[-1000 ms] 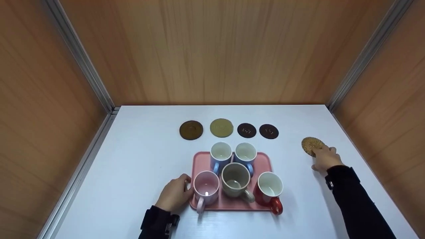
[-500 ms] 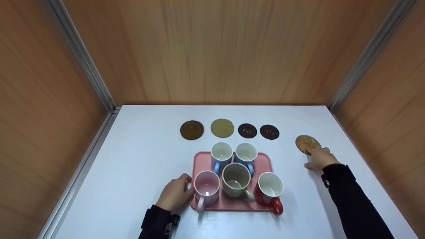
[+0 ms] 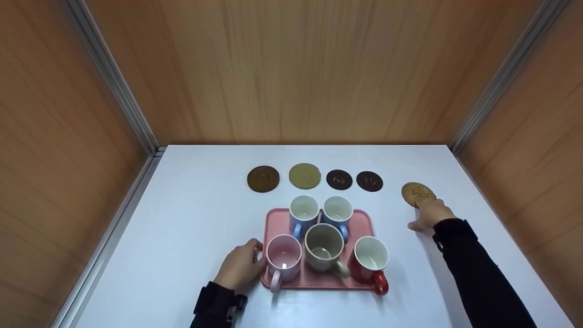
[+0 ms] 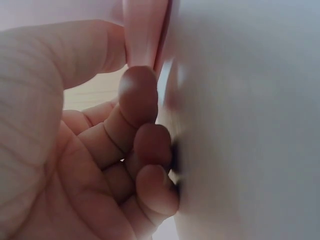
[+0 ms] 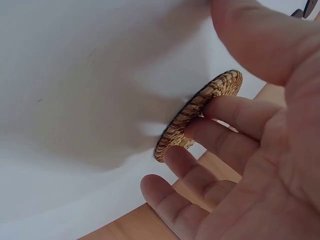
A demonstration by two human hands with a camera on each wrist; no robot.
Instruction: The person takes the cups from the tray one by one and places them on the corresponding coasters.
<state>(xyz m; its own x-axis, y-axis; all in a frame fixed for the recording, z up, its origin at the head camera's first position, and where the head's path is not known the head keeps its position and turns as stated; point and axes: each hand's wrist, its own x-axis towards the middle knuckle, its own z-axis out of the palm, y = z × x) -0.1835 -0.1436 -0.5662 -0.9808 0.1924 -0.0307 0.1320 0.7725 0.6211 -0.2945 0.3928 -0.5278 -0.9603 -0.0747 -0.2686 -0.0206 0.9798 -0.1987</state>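
A round woven coaster lies flat on the white table at the right. My right hand touches its near edge with straight fingers; the right wrist view shows them lying on the coaster. My left hand holds the left edge of a pink tray. In the left wrist view the thumb and fingers pinch the tray's rim. On the tray stand a pink mug, an olive mug, a red mug and two blue mugs.
Beyond the tray lies a row of coasters: brown, olive and two dark ones. Wooden walls with metal rails close in the table at the back and both sides.
My right hand has slid the woven coaster to the left and a little farther back, towards the row of coasters. The left hand and the tray have stayed put.
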